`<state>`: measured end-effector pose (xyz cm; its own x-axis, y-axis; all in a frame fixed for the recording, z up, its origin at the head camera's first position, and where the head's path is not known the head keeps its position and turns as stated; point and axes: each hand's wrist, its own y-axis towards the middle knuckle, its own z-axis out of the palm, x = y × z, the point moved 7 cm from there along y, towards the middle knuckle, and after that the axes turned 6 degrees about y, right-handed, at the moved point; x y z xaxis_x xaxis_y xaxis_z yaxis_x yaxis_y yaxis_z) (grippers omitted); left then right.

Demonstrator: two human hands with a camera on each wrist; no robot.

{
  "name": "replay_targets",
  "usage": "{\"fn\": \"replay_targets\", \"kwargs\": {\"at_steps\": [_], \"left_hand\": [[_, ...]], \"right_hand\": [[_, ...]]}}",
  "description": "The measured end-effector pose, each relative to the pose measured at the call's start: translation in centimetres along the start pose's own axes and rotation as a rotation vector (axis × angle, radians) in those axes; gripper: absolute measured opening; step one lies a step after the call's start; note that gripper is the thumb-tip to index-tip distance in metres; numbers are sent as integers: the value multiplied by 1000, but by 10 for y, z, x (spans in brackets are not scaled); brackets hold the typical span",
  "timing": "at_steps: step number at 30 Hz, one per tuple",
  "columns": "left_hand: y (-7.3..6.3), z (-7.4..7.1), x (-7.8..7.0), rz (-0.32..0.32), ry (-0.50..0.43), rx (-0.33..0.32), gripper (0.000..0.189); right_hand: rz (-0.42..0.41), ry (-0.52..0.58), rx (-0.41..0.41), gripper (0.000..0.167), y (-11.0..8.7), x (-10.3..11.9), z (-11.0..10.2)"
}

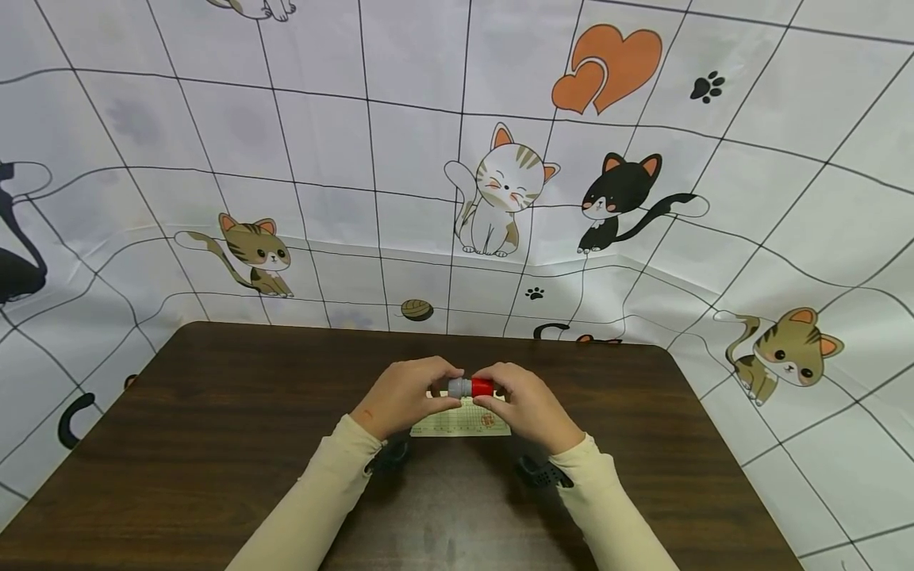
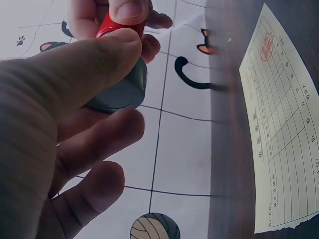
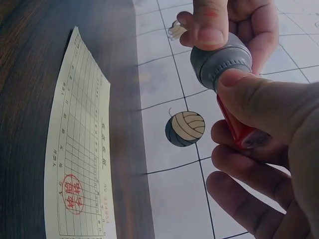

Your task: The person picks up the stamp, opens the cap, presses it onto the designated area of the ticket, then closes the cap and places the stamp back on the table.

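A small red-and-grey stamp (image 1: 471, 387) is held level between both hands, above a pale yellow printed form (image 1: 450, 425). My left hand (image 1: 412, 395) pinches its grey end (image 3: 219, 59) between thumb and fingers. On the other side, my right hand (image 1: 531, 403) grips the red part (image 3: 234, 119), thumb on one side and fingers on the other. Grey and red parts touch in line. The form lies flat on the table, bearing ruled lines and a round red stamped mark (image 3: 73, 194). Fingers hide some of the stamp.
The dark brown wooden table (image 1: 214, 444) has a far edge close to a white cloth (image 1: 321, 135) printed with cartoon cats and a grid. Dark wrist straps (image 1: 543, 472) sit by the cream sleeves (image 1: 614, 507).
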<state>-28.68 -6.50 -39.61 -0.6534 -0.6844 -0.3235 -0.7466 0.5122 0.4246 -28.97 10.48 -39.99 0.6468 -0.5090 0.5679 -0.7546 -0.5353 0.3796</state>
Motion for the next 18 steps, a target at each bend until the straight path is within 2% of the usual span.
{"fn": "replay_targets", "kwargs": {"at_steps": [6, 18], "left_hand": [[0, -2, -2, 45, -17, -11, 45], [0, -7, -5, 59, -8, -93, 44]], "right_hand": [[-34, -5, -17, 31, 0, 1, 0], [-76, -21, -77, 30, 1, 5, -2]]}}
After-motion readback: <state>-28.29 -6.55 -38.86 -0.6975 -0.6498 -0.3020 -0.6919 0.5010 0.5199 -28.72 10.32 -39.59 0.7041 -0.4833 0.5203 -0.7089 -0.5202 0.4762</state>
